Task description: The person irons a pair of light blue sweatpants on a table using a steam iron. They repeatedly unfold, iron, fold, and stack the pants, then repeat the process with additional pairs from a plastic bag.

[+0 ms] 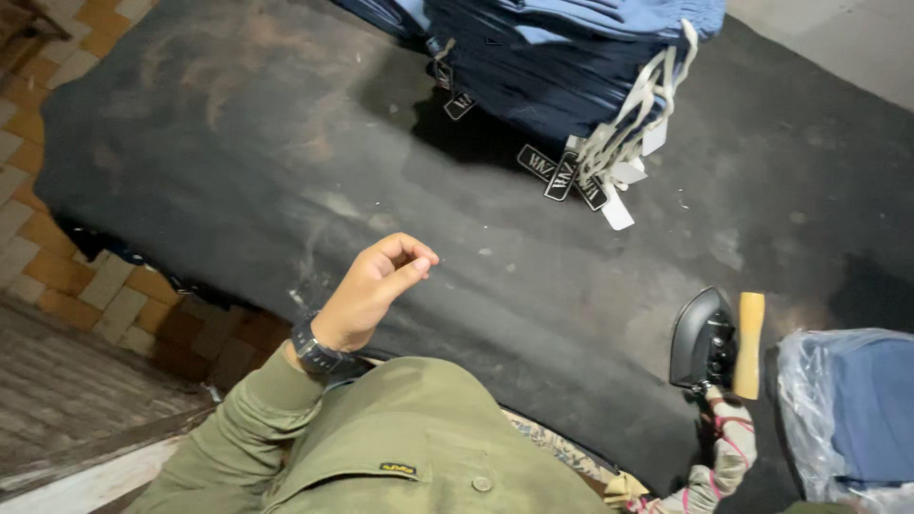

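My left hand hovers over the near edge of a dark padded table, fingers curled loosely together and holding nothing. A dark watch sits on that wrist, above an olive green sleeve. My right hand is not in view. A black iron with a wooden handle stands upright at the near right of the table, well to the right of my left hand.
A stack of folded dark blue garments with black and white hang tags sits at the far side. A plastic-wrapped blue bundle lies at the right edge. Tiled floor shows on the left.
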{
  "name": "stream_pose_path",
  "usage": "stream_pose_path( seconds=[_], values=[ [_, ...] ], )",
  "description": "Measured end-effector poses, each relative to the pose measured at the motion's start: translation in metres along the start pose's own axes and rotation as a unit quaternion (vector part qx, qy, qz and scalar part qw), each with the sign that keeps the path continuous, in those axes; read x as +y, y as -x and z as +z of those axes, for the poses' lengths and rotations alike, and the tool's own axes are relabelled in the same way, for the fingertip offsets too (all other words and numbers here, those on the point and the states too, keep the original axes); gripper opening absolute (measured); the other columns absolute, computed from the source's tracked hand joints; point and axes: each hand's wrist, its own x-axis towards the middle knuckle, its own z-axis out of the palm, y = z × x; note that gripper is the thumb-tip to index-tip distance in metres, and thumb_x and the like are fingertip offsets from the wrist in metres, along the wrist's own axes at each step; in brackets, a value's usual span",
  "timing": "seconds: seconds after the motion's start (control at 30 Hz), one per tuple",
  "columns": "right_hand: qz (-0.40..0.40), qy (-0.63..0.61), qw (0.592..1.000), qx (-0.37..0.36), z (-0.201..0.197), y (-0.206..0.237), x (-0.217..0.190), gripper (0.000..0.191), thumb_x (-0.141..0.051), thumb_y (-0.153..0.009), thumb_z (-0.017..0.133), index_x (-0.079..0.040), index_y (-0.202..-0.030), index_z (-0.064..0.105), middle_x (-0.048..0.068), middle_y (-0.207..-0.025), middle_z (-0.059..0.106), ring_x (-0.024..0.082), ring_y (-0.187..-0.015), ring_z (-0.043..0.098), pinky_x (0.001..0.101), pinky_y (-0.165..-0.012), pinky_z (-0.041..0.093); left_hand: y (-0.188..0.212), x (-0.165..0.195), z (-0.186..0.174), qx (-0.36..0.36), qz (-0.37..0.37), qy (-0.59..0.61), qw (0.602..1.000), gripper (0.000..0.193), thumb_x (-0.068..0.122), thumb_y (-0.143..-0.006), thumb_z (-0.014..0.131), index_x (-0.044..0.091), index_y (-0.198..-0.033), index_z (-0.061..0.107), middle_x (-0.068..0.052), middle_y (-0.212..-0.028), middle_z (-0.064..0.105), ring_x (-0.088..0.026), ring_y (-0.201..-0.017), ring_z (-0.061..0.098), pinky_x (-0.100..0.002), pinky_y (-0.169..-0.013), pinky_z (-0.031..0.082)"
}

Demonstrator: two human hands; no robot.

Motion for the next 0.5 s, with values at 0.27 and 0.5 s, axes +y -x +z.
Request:
stream_pose_path(
  seconds=[0.27, 0.5],
  values=[
    [0.110, -0.054, 0.992, 0.013, -0.003, -0.028, 0.099, 0.042, -0.004, -0.077, 0.071, -0.012, -0.118, 0.065, 0.012, -0.121, 0.064, 0.037, -0.115, 0.061, 0.0488, -0.099, 0.049, 0.012, 0.003, 0.003, 0.035, -0.030, -0.019, 0.999, 0.021, 0.011, -0.105, 0.059, -0.007, -0.113, 0.066, -0.010, -0.109, 0.065, -0.016, -0.100, 0.058, -0.031, -0.094, 0.046],
    [0.110, -0.294, 0.863, 0.396, -0.038, -0.120, 0.090, 0.050, 0.002, -0.070, 0.071, -0.015, -0.117, 0.066, 0.009, -0.122, 0.064, 0.036, -0.116, 0.062, 0.0492, -0.100, 0.051, -0.073, -0.088, -0.063, 0.007, -0.052, 0.029, 0.998, 0.021, 0.006, -0.101, 0.055, -0.006, -0.117, 0.062, -0.011, -0.118, 0.065, -0.019, -0.110, 0.062, -0.036, -0.100, 0.048]
  ],
)
